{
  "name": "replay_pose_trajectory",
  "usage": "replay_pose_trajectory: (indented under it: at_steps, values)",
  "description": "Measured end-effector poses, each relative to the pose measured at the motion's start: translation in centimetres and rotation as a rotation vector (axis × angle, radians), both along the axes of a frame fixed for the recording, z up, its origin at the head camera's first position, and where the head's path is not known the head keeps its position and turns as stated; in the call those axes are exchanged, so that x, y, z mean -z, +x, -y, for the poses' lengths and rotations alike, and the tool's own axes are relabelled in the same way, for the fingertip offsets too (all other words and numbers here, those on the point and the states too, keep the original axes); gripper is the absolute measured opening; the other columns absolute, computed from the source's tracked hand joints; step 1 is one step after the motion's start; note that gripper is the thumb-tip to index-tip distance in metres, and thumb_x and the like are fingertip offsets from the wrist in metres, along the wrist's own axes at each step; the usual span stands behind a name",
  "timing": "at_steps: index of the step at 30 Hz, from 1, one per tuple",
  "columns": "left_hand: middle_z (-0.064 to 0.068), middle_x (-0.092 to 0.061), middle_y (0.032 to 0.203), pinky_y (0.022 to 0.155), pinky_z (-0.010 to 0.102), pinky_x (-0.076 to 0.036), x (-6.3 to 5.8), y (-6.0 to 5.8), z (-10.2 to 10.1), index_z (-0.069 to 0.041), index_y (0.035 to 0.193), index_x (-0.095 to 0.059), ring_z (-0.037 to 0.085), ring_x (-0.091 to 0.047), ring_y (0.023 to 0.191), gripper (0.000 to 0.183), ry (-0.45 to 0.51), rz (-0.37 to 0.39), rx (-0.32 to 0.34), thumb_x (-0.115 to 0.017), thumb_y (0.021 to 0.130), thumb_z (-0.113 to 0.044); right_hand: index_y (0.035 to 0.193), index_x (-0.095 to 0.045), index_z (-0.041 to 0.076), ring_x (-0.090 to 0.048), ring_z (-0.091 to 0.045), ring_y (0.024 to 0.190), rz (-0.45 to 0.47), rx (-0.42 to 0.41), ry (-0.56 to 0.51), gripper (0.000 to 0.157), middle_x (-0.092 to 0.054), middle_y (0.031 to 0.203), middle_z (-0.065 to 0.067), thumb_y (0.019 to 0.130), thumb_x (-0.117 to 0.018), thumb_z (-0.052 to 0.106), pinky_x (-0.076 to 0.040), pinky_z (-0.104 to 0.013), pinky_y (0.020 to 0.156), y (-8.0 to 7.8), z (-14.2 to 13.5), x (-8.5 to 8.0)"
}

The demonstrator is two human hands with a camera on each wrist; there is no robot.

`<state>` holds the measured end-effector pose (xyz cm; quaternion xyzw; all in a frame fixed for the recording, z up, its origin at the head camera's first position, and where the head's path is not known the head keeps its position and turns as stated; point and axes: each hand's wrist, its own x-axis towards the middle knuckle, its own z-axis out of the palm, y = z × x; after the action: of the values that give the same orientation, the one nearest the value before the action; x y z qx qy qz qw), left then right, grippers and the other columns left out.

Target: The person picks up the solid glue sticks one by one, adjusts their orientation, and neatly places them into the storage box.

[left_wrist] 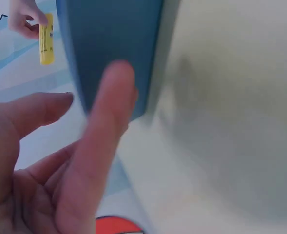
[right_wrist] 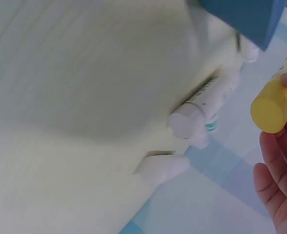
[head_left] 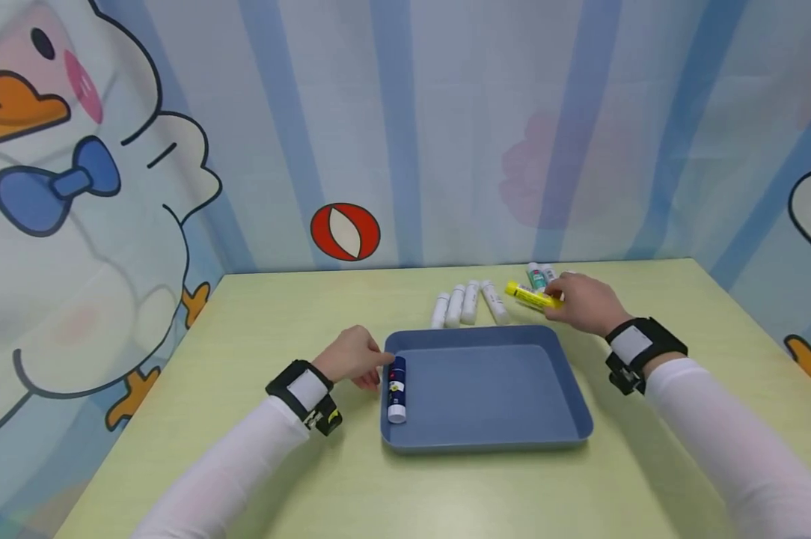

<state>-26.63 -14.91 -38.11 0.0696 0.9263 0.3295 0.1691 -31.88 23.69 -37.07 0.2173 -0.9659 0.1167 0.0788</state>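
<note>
My right hand (head_left: 589, 302) grips a yellow glue stick (head_left: 525, 293) behind the tray's far right corner. In the right wrist view, the round end of the yellow stick (right_wrist: 270, 112) faces the camera, with thumb and fingers around it. A dark blue glue stick (head_left: 396, 385) with a white end lies lengthwise along the left side inside the blue-grey tray (head_left: 489, 397). Beside that tray's left rim is my left hand (head_left: 353, 358). Its fingers (left_wrist: 97, 146) look loosely extended with nothing between them in the left wrist view; whether they touch the rim cannot be told.
Several white glue sticks (head_left: 471, 302) lie in a row behind the tray. A green-and-white stick (head_left: 536, 277) and other pale ones lie near my right hand, partly hidden by it. A printed curtain (head_left: 446, 150) stands along the back edge of the pale table (head_left: 298, 299).
</note>
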Motion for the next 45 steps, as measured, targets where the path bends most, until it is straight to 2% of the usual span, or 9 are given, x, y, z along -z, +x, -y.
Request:
replay_pose_trajectory:
  at_steps: [4,9,11,14,19,25,31,40,45]
  values:
    - [0.006,-0.070,0.073,0.056,0.027,-0.052,-1.4,-0.5,0.0,-0.002,0.101,-0.073,0.017,-0.066,0.057,0.033,-0.114,-0.200,-0.009,-0.066,0.093,-0.034,0.105,-0.069,-0.001,-0.059,-0.026,0.078,-0.016,-0.035,0.006,0.029,-0.063,0.090,-0.011,0.083,-0.072,0.018,-0.050,-0.042,0.066,0.6,1.0,-1.1]
    - [0.011,-0.070,0.106,0.070,0.034,-0.056,-2.9,-1.0,-0.8,-0.005,0.125,-0.063,0.022,-0.068,0.085,0.046,-0.140,-0.417,0.011,-0.064,0.093,-0.039,0.104,-0.069,-0.001,-0.058,-0.024,0.077,-0.029,-0.089,-0.015,0.028,-0.062,0.091,-0.010,0.083,-0.072,0.017,-0.050,-0.040,0.066,1.6,2.7,-2.0]
    - [0.011,-0.067,0.118,0.076,0.035,-0.056,-3.2,-1.1,-1.4,-0.007,0.131,-0.059,0.026,-0.066,0.097,0.049,-0.108,-0.460,0.029,-0.063,0.094,-0.038,0.104,-0.069,0.000,-0.057,-0.023,0.077,-0.021,-0.119,-0.032,0.027,-0.062,0.092,-0.009,0.083,-0.072,0.015,-0.050,-0.038,0.066,2.0,3.5,-2.2]
    - [0.011,-0.062,0.126,0.077,0.035,-0.056,-3.2,-1.1,-2.3,-0.008,0.136,-0.054,0.025,-0.065,0.100,0.053,-0.070,-0.505,0.076,-0.064,0.094,-0.037,0.107,-0.069,0.000,-0.054,-0.020,0.075,-0.006,-0.159,-0.043,0.028,-0.060,0.091,-0.006,0.084,-0.072,0.015,-0.049,-0.035,0.065,2.7,4.9,-2.3]
    - [0.007,-0.060,0.130,0.079,0.035,-0.055,-2.8,-1.0,-4.0,-0.009,0.139,-0.052,0.021,-0.065,0.103,0.059,-0.159,-0.581,0.209,-0.065,0.092,-0.042,0.108,-0.068,0.004,-0.051,-0.015,0.071,0.000,-0.223,-0.026,0.030,-0.058,0.092,-0.003,0.083,-0.076,0.018,-0.045,-0.029,0.061,3.9,6.9,-2.1]
    - [0.007,-0.064,0.125,0.080,0.034,-0.056,-2.9,-0.3,-5.1,-0.010,0.137,-0.054,0.020,-0.065,0.103,0.059,-0.262,-0.577,0.343,-0.069,0.090,-0.042,0.107,-0.069,0.005,-0.050,-0.014,0.069,-0.051,-0.289,0.038,0.031,-0.058,0.092,-0.002,0.080,-0.079,0.018,-0.046,-0.026,0.061,4.8,8.8,-2.1]
    - [0.006,-0.069,0.115,0.077,0.030,-0.055,-2.9,0.1,-5.4,-0.009,0.131,-0.060,0.018,-0.067,0.095,0.051,-0.310,-0.573,0.421,-0.070,0.090,-0.038,0.106,-0.069,0.006,-0.050,-0.012,0.068,-0.093,-0.337,0.072,0.030,-0.058,0.092,-0.002,0.080,-0.079,0.018,-0.047,-0.026,0.060,5.2,9.4,-2.2]
    - [0.005,-0.072,0.102,0.068,0.025,-0.054,-2.6,0.0,-5.3,-0.008,0.122,-0.067,0.016,-0.068,0.086,0.038,-0.299,-0.622,0.464,-0.069,0.091,-0.030,0.106,-0.069,0.006,-0.051,-0.012,0.067,-0.150,-0.383,0.074,0.031,-0.058,0.094,-0.003,0.079,-0.079,0.019,-0.047,-0.025,0.059,5.3,9.4,-2.1]
    - [0.005,-0.073,0.098,0.066,0.024,-0.054,-2.4,0.1,-5.2,-0.008,0.123,-0.067,0.015,-0.069,0.084,0.038,-0.292,-0.647,0.457,-0.069,0.092,-0.030,0.108,-0.069,0.007,-0.051,-0.011,0.068,-0.124,-0.360,0.041,0.032,-0.059,0.095,-0.003,0.081,-0.079,0.020,-0.047,-0.025,0.059,5.5,9.3,-2.0]
